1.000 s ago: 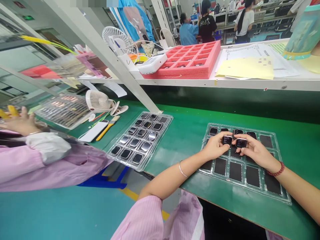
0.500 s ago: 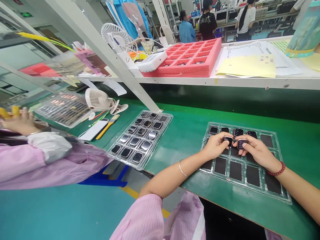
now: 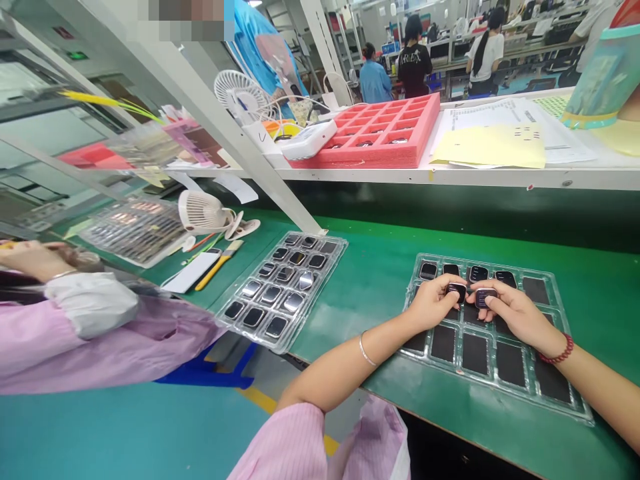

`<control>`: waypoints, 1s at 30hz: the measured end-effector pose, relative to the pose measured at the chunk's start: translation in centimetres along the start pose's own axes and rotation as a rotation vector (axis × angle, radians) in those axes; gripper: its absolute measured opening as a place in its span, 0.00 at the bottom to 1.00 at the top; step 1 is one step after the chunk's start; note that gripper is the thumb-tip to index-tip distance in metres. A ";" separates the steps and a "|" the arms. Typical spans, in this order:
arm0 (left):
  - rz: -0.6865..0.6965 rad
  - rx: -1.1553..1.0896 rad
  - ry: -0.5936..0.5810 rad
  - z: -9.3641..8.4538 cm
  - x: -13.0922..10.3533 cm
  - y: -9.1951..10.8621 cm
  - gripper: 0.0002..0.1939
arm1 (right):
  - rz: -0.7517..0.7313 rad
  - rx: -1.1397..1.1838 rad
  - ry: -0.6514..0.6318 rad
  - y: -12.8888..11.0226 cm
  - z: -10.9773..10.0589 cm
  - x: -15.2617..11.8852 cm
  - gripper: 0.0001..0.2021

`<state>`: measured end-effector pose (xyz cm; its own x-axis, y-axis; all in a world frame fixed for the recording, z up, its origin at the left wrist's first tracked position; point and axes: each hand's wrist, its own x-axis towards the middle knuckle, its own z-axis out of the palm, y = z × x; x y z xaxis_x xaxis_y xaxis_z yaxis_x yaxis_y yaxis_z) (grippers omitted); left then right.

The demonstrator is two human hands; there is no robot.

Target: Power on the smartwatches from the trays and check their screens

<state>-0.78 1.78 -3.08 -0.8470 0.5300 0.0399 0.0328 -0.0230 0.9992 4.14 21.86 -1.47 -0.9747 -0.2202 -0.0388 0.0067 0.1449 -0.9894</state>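
My left hand is closed on a smartwatch body, its dark screen facing up between thumb and fingers. Close beside it, my right hand grips a second smartwatch body, whose screen shows faint lines of text. Both are held above a clear plastic tray with dark-lined compartments. Along that tray's far row sit several watch bodies, among them one with a lit screen. The compartments nearer me hold only dark lining. My hands and forearms cover part of the tray's middle.
Left of my arm lies another clear tray filled with watch bodies. Beyond it are a yellow-handled brush and a small fan. A red foam tray and papers rest on the shelf. A co-worker's sleeve reaches in at left.
The view has tilted slightly, so the bench appears lower. Both my hands keep hold of their watch bodies, almost unmoved. The co-worker's hand at far left has shifted down and left.
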 end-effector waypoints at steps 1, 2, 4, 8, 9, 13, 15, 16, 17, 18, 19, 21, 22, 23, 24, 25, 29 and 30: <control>0.001 0.000 0.001 0.0 0.0 0.0 0.15 | 0.002 0.000 -0.003 0.0 0.0 0.0 0.16; 0.001 0.000 0.003 0.0 0.0 0.0 0.15 | 0.003 0.001 -0.007 0.0 0.0 0.0 0.16; 0.001 0.000 0.004 0.0 0.0 -0.1 0.15 | -0.001 0.001 -0.012 -0.1 0.1 0.1 0.16; -0.005 0.024 -0.002 -0.1 0.0 -0.3 0.15 | -0.018 -0.021 0.012 -0.3 0.1 0.0 0.16; -0.006 0.035 0.000 -0.1 0.0 -0.2 0.15 | -0.021 -0.025 0.018 -0.3 0.2 0.0 0.15; 0.009 0.137 0.038 -0.2 0.0 0.3 0.19 | -0.030 -0.009 0.005 -0.3 0.3 -0.1 0.18; 0.019 0.169 0.055 -0.2 -0.1 0.6 0.19 | -0.041 -0.010 -0.017 -0.3 0.3 -0.2 0.19; 0.024 0.165 0.058 -0.2 -0.1 0.6 0.17 | -0.045 -0.017 -0.030 -0.3 0.3 -0.2 0.18; 0.032 0.153 0.061 -0.2 -0.1 0.7 0.16 | -0.050 -0.024 -0.040 -0.3 0.3 -0.2 0.17; 0.040 0.143 0.064 -0.2 -0.1 0.7 0.15 | -0.053 -0.027 -0.047 -0.3 0.3 -0.2 0.17; 0.048 0.144 0.065 -0.2 -0.1 0.8 0.15 | -0.056 -0.025 -0.050 -0.3 0.3 -0.2 0.17; 0.057 0.164 0.068 -0.1 0.0 0.7 0.17 | -0.060 -0.013 -0.043 -0.3 0.2 -0.2 0.18; 0.056 0.163 0.064 -0.1 0.0 0.7 0.18 | -0.058 -0.009 -0.042 -0.3 0.2 -0.2 0.19; 0.053 0.149 0.058 -0.1 0.0 0.6 0.17 | -0.054 -0.009 -0.043 -0.4 0.2 -0.2 0.19; 0.050 0.129 0.050 -0.1 0.1 0.5 0.17 | -0.048 -0.012 -0.047 -0.4 0.2 -0.2 0.18; 0.046 0.111 0.042 -0.1 0.1 0.5 0.16 | -0.042 -0.016 -0.052 -0.4 0.2 -0.2 0.17; 0.027 0.183 0.024 -0.2 0.0 0.3 0.20 | -0.038 -0.021 -0.050 -0.3 0.2 -0.3 0.19; 0.021 0.206 0.022 -0.2 -0.1 0.4 0.21 | -0.041 -0.024 -0.045 -0.3 0.2 -0.3 0.20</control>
<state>-0.81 1.60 -2.73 -0.8564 0.5124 0.0633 0.1567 0.1411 0.9775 4.45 21.73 -1.16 -0.9631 -0.2692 -0.0053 -0.0388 0.1582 -0.9866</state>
